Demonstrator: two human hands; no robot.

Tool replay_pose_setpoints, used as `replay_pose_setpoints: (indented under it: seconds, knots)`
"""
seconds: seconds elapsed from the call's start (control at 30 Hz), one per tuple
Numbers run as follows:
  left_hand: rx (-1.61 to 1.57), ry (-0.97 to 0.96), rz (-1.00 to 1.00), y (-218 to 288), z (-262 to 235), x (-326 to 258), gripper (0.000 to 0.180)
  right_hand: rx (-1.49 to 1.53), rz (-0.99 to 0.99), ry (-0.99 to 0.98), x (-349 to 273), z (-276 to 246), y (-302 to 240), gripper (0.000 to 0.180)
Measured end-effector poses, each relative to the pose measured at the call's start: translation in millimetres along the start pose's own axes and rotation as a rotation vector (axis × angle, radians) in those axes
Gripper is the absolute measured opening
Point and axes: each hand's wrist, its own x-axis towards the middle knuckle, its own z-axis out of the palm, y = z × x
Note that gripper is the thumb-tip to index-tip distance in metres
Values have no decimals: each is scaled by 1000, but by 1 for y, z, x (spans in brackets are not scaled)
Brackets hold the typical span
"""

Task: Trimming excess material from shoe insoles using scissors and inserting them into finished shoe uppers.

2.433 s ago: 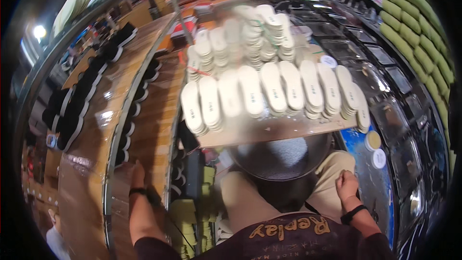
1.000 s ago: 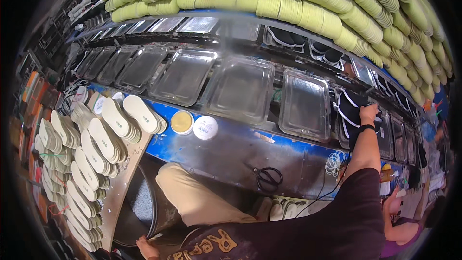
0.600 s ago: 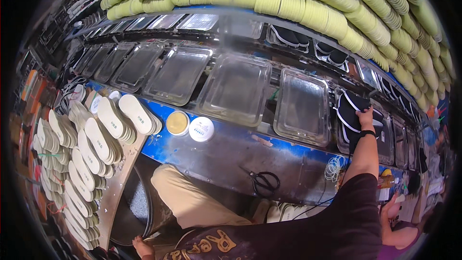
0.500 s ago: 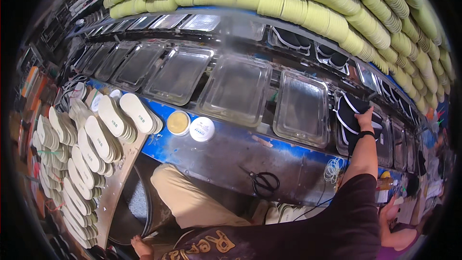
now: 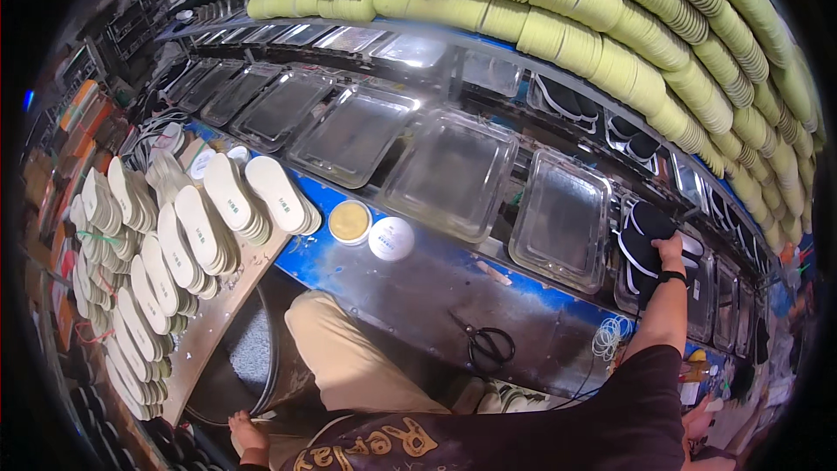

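Note:
At the far right of the bench, my right hand reaches out with its fingers closed on black shoe uppers with white trim. They lie over a clear tray, and part of them is hidden behind the hand. Low at the left, my left hand is beside my leg, its fingers curled. It is near the dark rim of a round object, and whatever it may hold is too small to make out.
Several clear trays line the bench. Nearer are black scissors, a white cord coil, an open tub and a white lid. Cream insoles stand stacked at left; yellow-green stacks fill the top.
The whole view has shifted, so the bench sits further right and lower. My right hand stays on the black uppers. My left hand remains low beside my leg.

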Motion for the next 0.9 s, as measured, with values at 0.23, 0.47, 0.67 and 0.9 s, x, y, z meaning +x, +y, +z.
replay_pose_setpoints:
  seconds: [0.23, 0.47, 0.67, 0.9]
  knots:
    - [-49, 11, -45, 16, -19, -8, 37, 421, -213, -395, -48, -11, -106, 27]
    - [-68, 99, -4, 33, -23, 3, 35, 919, -283, -922, -274, -32, -319, 17]
    - [-171, 35, -33, 29, -43, -11, 39, 1180, 110, -1719, -479, -49, -464, 12]
    - [-713, 257, -107, 21, -67, -23, 19, 1013, 7, -2533, -689, 5, -500, 6]
